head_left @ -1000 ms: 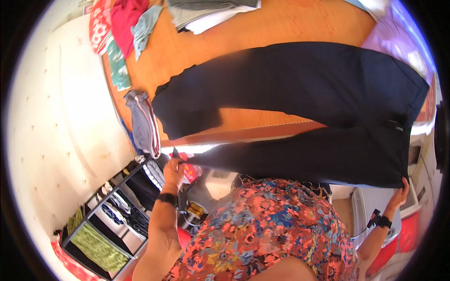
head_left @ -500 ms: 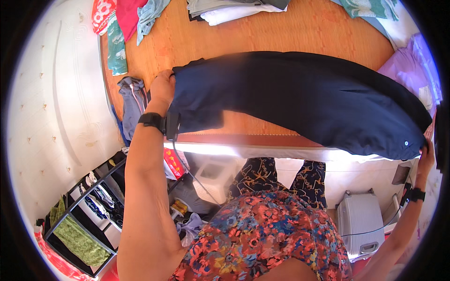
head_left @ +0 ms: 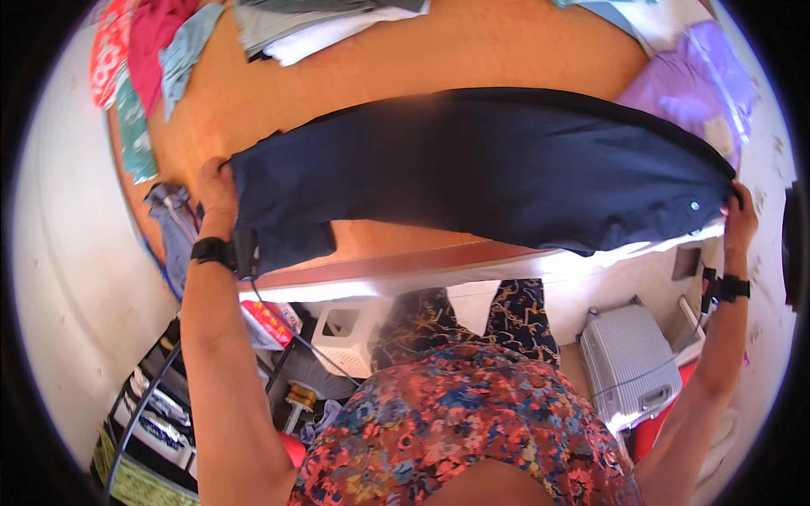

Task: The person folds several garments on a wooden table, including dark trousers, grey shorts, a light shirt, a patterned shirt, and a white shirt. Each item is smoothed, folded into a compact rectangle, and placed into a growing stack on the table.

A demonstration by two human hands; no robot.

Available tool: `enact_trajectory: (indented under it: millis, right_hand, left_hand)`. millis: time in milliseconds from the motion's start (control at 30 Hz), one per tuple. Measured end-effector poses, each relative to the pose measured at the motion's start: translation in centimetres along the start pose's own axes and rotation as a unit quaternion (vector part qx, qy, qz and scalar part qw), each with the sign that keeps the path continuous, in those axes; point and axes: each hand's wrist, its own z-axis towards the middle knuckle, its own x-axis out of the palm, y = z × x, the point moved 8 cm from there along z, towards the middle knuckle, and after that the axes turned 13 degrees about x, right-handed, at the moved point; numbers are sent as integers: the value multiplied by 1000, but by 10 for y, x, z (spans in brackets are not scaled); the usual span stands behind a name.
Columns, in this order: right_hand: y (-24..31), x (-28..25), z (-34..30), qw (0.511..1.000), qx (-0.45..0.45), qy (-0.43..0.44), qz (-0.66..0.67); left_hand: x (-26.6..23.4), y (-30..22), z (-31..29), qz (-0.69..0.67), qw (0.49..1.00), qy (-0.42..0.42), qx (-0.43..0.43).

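Observation:
A pair of dark navy trousers, folded lengthwise, stretches between my hands across the near part of an orange-brown bed mat. My left hand is closed on the leg end at the left. At the right, my right hand pinches the waist end, close to a small pale button. Part of the lower leg layer hangs out below the upper one beside my left wrist. The underside of the trousers is hidden.
Folded grey and white clothes lie at the far edge of the mat. Red and green cloths and a grey garment lie left; a purple bag sits right. Below are a grey suitcase, a white basket and a black rack.
The view has turned, so the bed and its clothes sit further left. The trousers look straighter, their waist end higher in the picture along with my right hand. Both hands keep their grip.

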Motion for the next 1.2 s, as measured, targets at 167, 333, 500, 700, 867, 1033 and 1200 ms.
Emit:
enact_trajectory:
  millis: [167,333,500,700,867,1033,1200]
  right_hand:
    - [49,-6,-25,998,-35,-16,41]
    - [79,8,-25,998,17,-3,64]
    - [63,-15,-44,983,-63,-93,146]
    - [-70,60,-128,843,327,86,418]
    - [-99,144,-181,651,473,75,588]
    - [-80,159,-164,546,442,53,710]
    - [-66,148,-148,554,388,91,731]
  left_hand:
    - [26,19,-6,29,999,37,-1]
    - [41,64,-12,-9,995,46,-86]
    - [15,32,-16,67,996,-64,8]
    - [10,-13,-114,-394,854,-35,-338]
    - [55,-45,-196,-525,625,-42,-576]
    - [79,-24,-188,-609,522,-123,-584]
    - [85,-22,-164,-693,450,-154,-541]
